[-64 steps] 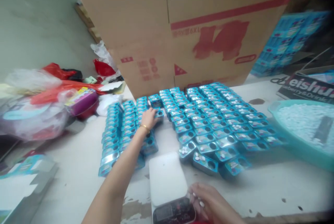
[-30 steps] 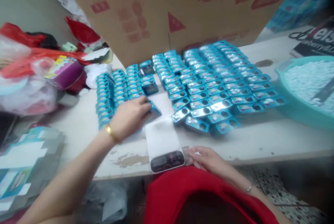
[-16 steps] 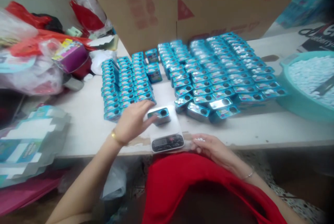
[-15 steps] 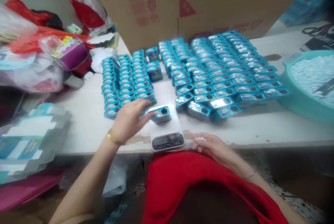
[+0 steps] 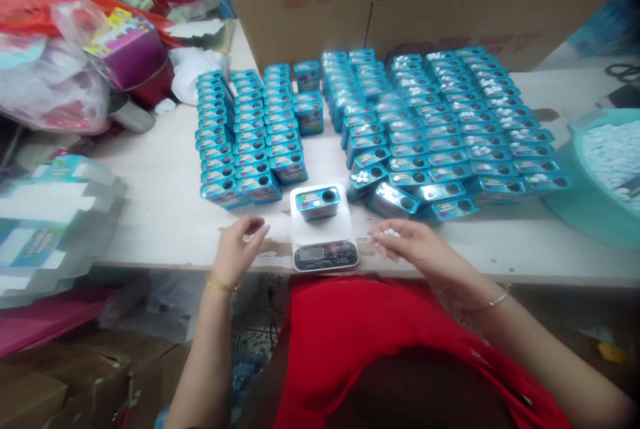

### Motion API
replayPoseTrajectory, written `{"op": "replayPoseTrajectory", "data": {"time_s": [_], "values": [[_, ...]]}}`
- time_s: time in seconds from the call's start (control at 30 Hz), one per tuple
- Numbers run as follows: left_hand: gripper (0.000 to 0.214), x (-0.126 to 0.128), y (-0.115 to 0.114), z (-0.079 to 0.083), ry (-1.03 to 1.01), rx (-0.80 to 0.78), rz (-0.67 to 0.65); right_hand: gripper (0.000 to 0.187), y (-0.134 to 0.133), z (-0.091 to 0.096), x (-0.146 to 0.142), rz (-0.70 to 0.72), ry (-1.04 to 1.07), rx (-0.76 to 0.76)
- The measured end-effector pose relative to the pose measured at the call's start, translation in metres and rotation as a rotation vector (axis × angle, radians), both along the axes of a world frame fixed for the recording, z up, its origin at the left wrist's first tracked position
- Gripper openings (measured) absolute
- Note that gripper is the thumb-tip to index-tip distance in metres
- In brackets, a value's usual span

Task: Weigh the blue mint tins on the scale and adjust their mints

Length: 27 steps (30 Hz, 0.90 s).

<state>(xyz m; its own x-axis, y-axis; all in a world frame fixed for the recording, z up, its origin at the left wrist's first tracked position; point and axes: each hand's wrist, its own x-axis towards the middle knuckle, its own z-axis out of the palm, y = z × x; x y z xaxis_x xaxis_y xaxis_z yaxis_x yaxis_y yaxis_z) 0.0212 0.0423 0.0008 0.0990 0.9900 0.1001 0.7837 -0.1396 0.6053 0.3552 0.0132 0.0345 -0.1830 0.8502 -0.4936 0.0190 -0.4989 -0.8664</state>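
A blue tin point(image 5: 318, 205) with a round dark hole in its top rests on the white platform of a digital scale point(image 5: 326, 255). Left of the scale is my left hand point(image 5: 237, 249), empty, its fingers loosely curled with a gap to the thumb. My right hand point(image 5: 403, 242), to the right of the scale, is closed around several small white tablets point(image 5: 391, 233). Nearest to it are a tilted tin point(image 5: 395, 199) and other blue tins point(image 5: 447, 207), some with white tablets on top. Rows of similar tins point(image 5: 250, 149) stand beyond my left hand.
A turquoise basin point(image 5: 575, 209) full of white tablets is at the right. Behind the tins stands a large cardboard box point(image 5: 320, 15). Flattened printed cartons point(image 5: 45, 215) lie at the left, below plastic bags point(image 5: 55, 89) and a purple box point(image 5: 133, 55).
My left hand has let go of the tin on the scale and drawn back to the left. The right hand still holds tablets beside the scale. The whole view has shifted slightly.
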Motion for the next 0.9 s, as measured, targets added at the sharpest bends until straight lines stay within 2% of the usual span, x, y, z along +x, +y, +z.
{"op": "replayPoseTrajectory", "data": {"time_s": [0.2, 0.33, 0.4, 0.53, 0.63, 0.8, 0.9], "values": [[0.029, 0.002, 0.003, -0.005, -0.032, 0.028, 0.002, 0.015, 0.048, 0.042, -0.023, 0.222, -0.182, 0.352], [0.03, 0.004, 0.005, -0.005, -0.042, 0.04, -0.011, 0.011, 0.077, 0.053, -0.044, 0.378, -0.467, 0.608], [0.029, 0.004, 0.005, -0.006, -0.039, 0.04, -0.009, 0.013, 0.086, 0.054, -0.053, 0.459, -0.611, 0.688], [0.03, 0.0, 0.003, -0.01, -0.057, 0.024, -0.007, 0.016, 0.091, 0.057, -0.065, 0.621, -0.809, 0.709], [0.03, -0.002, 0.002, -0.014, -0.075, 0.004, -0.008, 0.019, 0.088, 0.061, -0.069, 0.686, -0.881, 0.724], [0.03, -0.003, 0.002, -0.019, -0.078, -0.031, -0.007, 0.019, 0.086, 0.066, -0.073, 0.711, -0.94, 0.723], [0.029, -0.001, 0.004, -0.021, -0.08, -0.026, -0.01, 0.017, 0.091, 0.067, -0.074, 0.657, -0.877, 0.741]]}}
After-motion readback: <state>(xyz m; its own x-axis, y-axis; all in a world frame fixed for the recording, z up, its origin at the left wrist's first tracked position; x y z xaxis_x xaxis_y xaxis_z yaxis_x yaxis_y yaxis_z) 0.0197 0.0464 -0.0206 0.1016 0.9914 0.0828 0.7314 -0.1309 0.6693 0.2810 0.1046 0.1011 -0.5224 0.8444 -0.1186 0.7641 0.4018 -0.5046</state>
